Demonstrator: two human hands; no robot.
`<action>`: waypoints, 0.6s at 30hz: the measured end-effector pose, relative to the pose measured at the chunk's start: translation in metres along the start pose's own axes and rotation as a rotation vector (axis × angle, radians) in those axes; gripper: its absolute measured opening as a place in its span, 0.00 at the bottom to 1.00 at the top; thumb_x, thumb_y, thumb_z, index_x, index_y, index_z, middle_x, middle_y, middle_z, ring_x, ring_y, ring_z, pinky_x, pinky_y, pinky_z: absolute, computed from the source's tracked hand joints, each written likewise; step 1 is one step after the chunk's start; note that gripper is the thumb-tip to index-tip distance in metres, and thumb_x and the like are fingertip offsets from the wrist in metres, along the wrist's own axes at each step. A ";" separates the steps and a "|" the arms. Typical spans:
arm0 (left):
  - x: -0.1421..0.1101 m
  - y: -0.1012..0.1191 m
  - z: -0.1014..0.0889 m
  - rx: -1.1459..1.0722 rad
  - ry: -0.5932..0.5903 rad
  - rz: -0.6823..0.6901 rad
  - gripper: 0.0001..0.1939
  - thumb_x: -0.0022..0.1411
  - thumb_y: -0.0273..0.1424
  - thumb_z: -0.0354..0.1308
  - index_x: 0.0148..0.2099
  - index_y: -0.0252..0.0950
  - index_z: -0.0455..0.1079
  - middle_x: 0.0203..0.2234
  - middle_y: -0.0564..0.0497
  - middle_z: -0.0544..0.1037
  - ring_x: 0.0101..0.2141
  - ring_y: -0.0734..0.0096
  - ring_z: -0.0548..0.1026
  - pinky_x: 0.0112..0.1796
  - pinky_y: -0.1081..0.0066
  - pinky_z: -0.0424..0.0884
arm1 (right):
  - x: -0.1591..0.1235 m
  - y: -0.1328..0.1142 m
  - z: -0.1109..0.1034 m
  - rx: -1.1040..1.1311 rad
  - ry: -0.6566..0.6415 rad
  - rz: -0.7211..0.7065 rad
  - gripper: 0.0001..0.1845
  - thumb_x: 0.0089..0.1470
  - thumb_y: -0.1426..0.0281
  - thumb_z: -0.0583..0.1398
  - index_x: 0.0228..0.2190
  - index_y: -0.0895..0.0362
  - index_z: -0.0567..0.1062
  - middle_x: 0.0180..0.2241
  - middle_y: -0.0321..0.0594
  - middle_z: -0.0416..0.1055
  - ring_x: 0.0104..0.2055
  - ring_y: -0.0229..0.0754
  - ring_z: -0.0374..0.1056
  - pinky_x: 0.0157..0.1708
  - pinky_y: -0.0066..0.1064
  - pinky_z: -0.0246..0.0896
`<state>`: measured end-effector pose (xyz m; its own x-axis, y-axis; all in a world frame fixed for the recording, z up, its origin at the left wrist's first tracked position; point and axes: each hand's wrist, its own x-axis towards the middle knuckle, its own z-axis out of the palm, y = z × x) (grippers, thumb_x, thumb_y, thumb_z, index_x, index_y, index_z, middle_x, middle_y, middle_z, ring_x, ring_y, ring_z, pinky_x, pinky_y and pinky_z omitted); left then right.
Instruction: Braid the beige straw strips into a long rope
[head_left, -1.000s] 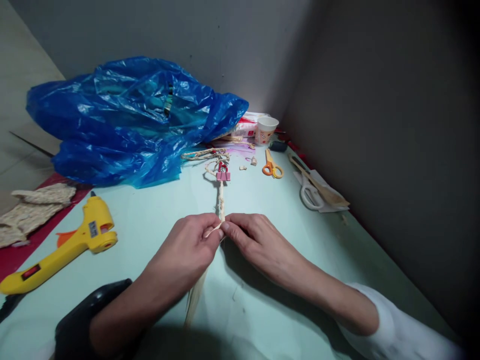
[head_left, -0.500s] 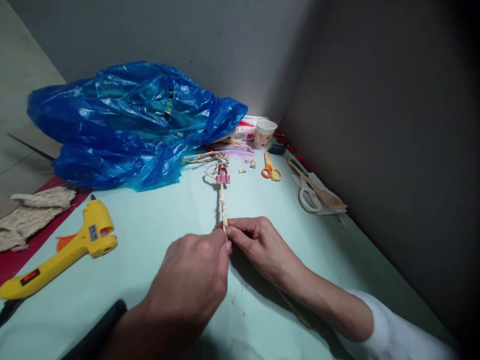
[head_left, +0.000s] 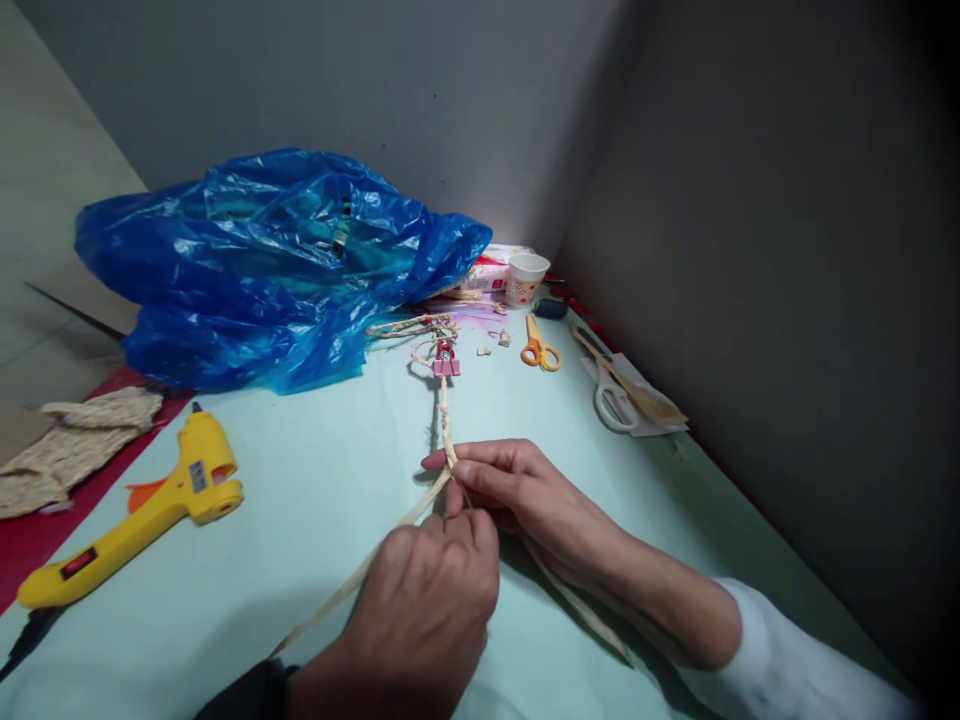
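A pale straw braid (head_left: pixel 446 425) runs toward me from a pink binder clip (head_left: pixel 446 367). My right hand (head_left: pixel 529 495) pinches the braid's near end between thumb and forefinger. Just below it, my left hand (head_left: pixel 427 590) is closed, its curled fingers on a thin straw strand that is mostly hidden by the hand. One loose straw strand (head_left: pixel 330 603) slants from the braid's end down to the left, passing behind my left hand. Another loose strand (head_left: pixel 589 615) comes out under my right hand and lies toward the lower right.
A yellow glue gun (head_left: pixel 161 515) lies at left, near a woven straw piece (head_left: pixel 90 445). Behind it spreads a blue plastic bag (head_left: pixel 277 270). Orange-handled scissors (head_left: pixel 540 345), a paper cup (head_left: pixel 527 282) and white-handled scissors (head_left: pixel 615 402) are at right, alongside the grey wall (head_left: pixel 750 300).
My left hand has moved from the braid's end down and to the right. The left slanting strand now shows. My right hand keeps its pinch, and the view has shifted slightly.
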<state>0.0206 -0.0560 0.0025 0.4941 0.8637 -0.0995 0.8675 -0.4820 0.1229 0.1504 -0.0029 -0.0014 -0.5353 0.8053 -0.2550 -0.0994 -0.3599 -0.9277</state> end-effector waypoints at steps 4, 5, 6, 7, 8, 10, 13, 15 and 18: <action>0.001 -0.020 -0.026 -0.278 0.212 -0.111 0.14 0.64 0.34 0.47 0.29 0.38 0.70 0.26 0.48 0.75 0.28 0.63 0.72 0.28 0.66 0.60 | -0.001 0.003 -0.001 -0.066 0.001 -0.082 0.11 0.58 0.69 0.56 0.30 0.61 0.76 0.24 0.34 0.66 0.25 0.32 0.57 0.28 0.25 0.52; 0.003 -0.027 -0.031 -0.336 0.308 -0.225 0.16 0.65 0.36 0.46 0.28 0.38 0.69 0.25 0.49 0.74 0.28 0.64 0.71 0.30 0.66 0.60 | -0.002 0.003 -0.001 -0.080 0.001 -0.089 0.12 0.58 0.69 0.56 0.27 0.61 0.74 0.22 0.33 0.64 0.24 0.32 0.56 0.28 0.25 0.51; 0.006 -0.033 -0.034 -0.400 0.365 -0.303 0.16 0.65 0.36 0.46 0.28 0.38 0.68 0.26 0.49 0.73 0.30 0.64 0.70 0.33 0.65 0.61 | -0.003 0.002 0.000 -0.091 -0.001 -0.092 0.13 0.58 0.70 0.55 0.24 0.60 0.72 0.21 0.32 0.61 0.23 0.32 0.53 0.27 0.24 0.49; 0.009 -0.038 -0.035 -0.518 0.359 -0.331 0.14 0.64 0.37 0.48 0.31 0.37 0.68 0.29 0.49 0.74 0.32 0.64 0.70 0.35 0.65 0.62 | -0.003 0.002 0.001 -0.093 -0.008 -0.092 0.14 0.59 0.69 0.55 0.23 0.60 0.71 0.20 0.31 0.59 0.22 0.32 0.51 0.25 0.24 0.47; 0.012 -0.043 -0.035 -0.704 0.288 -0.318 0.11 0.64 0.37 0.49 0.34 0.37 0.67 0.30 0.50 0.74 0.32 0.66 0.70 0.36 0.66 0.63 | -0.003 0.002 0.002 -0.081 -0.019 -0.093 0.15 0.60 0.68 0.54 0.23 0.60 0.70 0.19 0.31 0.57 0.22 0.32 0.48 0.24 0.25 0.45; 0.018 -0.047 -0.031 -1.125 0.064 -0.257 0.09 0.64 0.37 0.49 0.36 0.37 0.64 0.27 0.53 0.72 0.25 0.74 0.67 0.28 0.71 0.62 | -0.004 0.001 0.004 -0.034 -0.056 -0.096 0.15 0.61 0.66 0.53 0.25 0.59 0.68 0.20 0.31 0.56 0.21 0.32 0.46 0.23 0.25 0.43; 0.019 -0.046 -0.025 -1.521 -0.091 -0.342 0.06 0.63 0.35 0.51 0.40 0.38 0.60 0.24 0.58 0.67 0.16 0.83 0.50 0.17 0.77 0.44 | -0.004 -0.002 0.005 -0.006 -0.085 -0.075 0.14 0.61 0.65 0.53 0.26 0.59 0.67 0.22 0.31 0.58 0.21 0.31 0.45 0.22 0.25 0.40; 0.017 -0.043 -0.024 -1.633 -0.084 -0.408 0.08 0.61 0.34 0.53 0.42 0.39 0.60 0.20 0.61 0.61 0.16 0.83 0.44 0.17 0.77 0.37 | -0.005 -0.004 0.005 -0.066 -0.079 -0.068 0.13 0.62 0.67 0.52 0.27 0.59 0.66 0.22 0.31 0.57 0.21 0.31 0.43 0.22 0.26 0.39; 0.015 -0.041 -0.024 -1.693 -0.026 -0.456 0.10 0.59 0.34 0.56 0.43 0.40 0.60 0.15 0.65 0.51 0.17 0.83 0.41 0.17 0.77 0.35 | -0.007 -0.005 0.002 -0.255 -0.057 -0.093 0.14 0.63 0.69 0.50 0.26 0.59 0.65 0.22 0.31 0.55 0.23 0.32 0.45 0.24 0.26 0.43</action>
<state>-0.0090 -0.0194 0.0195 0.2649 0.8639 -0.4283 -0.0774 0.4618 0.8836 0.1527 -0.0078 0.0061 -0.5809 0.7987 -0.1569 0.0602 -0.1501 -0.9868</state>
